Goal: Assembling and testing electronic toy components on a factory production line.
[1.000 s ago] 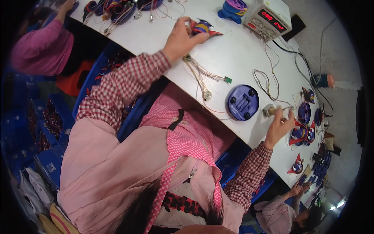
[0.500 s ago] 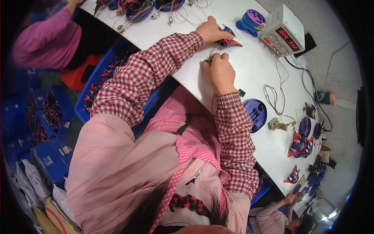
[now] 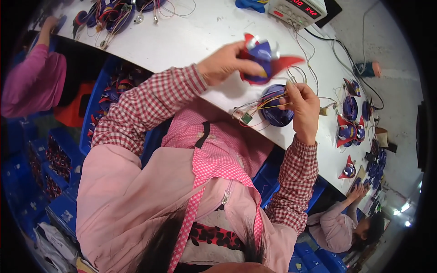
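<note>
Beneath raised hands, blue disc [image 3: 276, 113]

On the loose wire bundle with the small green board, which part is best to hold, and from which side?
Probably the gathered wires just above the small green board, pinched from the right side, as the right hand does higher up. The wire bundle hangs slack from the red and blue toy shell in the left hand.

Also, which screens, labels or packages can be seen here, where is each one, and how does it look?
Screen: on the beige bench meter at the table's far edge, top of the picture; a dark rectangle with glowing red digits.
Labels: none that I can make out.
Packages: none clear; blue bins stand at lower left, beside the table.
</note>
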`<action>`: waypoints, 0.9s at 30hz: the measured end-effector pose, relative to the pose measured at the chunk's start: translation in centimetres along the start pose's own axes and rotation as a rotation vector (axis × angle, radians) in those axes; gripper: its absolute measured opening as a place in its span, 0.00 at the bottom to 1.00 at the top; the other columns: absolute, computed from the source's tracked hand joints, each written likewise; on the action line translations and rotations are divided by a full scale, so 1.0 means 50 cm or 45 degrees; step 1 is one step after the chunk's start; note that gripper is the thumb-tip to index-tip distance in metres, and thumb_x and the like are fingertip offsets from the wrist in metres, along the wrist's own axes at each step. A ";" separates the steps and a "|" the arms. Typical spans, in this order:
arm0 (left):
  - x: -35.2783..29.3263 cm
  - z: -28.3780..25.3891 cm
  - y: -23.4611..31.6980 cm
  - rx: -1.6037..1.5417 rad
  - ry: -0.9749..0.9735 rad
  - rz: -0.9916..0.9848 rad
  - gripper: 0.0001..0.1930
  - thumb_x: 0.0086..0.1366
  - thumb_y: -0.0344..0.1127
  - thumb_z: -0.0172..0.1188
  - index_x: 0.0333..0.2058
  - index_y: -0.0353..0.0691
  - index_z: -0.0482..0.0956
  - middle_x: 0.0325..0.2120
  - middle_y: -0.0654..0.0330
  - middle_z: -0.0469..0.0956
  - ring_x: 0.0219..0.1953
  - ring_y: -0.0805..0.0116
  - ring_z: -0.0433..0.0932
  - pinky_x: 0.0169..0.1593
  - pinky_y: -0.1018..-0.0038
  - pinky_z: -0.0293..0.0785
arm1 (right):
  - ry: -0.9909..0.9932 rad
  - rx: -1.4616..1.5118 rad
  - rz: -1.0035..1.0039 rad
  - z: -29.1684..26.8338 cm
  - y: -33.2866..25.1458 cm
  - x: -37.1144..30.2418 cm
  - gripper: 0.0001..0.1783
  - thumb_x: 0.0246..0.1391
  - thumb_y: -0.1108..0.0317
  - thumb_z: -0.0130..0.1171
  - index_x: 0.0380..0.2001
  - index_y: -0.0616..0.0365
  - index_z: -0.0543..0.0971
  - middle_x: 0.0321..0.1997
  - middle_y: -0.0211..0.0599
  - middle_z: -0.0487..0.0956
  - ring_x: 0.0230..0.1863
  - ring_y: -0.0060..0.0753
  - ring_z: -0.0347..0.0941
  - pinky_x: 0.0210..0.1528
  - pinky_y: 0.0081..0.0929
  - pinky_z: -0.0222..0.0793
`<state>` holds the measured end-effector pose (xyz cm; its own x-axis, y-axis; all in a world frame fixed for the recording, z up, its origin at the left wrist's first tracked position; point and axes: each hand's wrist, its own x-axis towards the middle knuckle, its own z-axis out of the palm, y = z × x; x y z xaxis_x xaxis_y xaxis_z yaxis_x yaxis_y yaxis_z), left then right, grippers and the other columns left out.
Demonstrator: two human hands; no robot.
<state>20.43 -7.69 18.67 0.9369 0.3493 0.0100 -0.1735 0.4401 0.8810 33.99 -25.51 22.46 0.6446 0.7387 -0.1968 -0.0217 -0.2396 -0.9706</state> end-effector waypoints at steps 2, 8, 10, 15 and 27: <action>0.008 0.034 -0.036 0.057 -0.095 -0.009 0.29 0.48 0.27 0.67 0.50 0.34 0.68 0.43 0.56 0.75 0.43 0.70 0.75 0.52 0.74 0.71 | 0.120 -0.060 -0.059 -0.032 0.046 -0.002 0.12 0.52 0.66 0.59 0.29 0.65 0.74 0.24 0.33 0.73 0.24 0.28 0.72 0.25 0.22 0.68; 0.039 0.084 -0.129 0.738 -0.275 0.198 0.30 0.37 0.33 0.73 0.41 0.29 0.72 0.40 0.53 0.75 0.42 0.70 0.75 0.43 0.74 0.74 | 0.592 -1.221 -0.859 -0.067 0.161 0.004 0.10 0.51 0.68 0.57 0.28 0.66 0.72 0.33 0.49 0.71 0.38 0.49 0.67 0.43 0.39 0.62; 0.040 0.095 -0.139 0.970 -0.098 0.338 0.33 0.29 0.56 0.72 0.25 0.31 0.75 0.27 0.43 0.75 0.31 0.52 0.76 0.37 0.67 0.72 | 0.609 -1.387 -0.811 -0.085 0.210 0.018 0.11 0.51 0.68 0.57 0.30 0.66 0.70 0.37 0.50 0.70 0.38 0.47 0.67 0.44 0.39 0.62; 0.030 0.096 -0.171 1.388 0.234 0.638 0.39 0.28 0.56 0.73 0.34 0.31 0.73 0.36 0.43 0.73 0.39 0.52 0.74 0.42 0.65 0.71 | 0.559 -0.608 -0.678 -0.051 0.181 -0.004 0.12 0.51 0.71 0.58 0.35 0.67 0.70 0.35 0.39 0.70 0.39 0.35 0.67 0.44 0.30 0.63; -0.100 0.062 -0.002 -0.329 0.145 0.313 0.29 0.44 0.24 0.68 0.48 0.35 0.69 0.43 0.60 0.75 0.45 0.70 0.74 0.52 0.72 0.70 | -0.017 0.116 -0.519 0.095 -0.011 0.001 0.18 0.58 0.63 0.54 0.45 0.66 0.70 0.42 0.36 0.72 0.38 0.25 0.69 0.42 0.19 0.65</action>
<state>16.72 -12.05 20.01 0.8207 0.5537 0.1407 -0.4732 0.5208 0.7105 30.40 -22.34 22.31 0.6048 0.7696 0.2048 0.1650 0.1305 -0.9776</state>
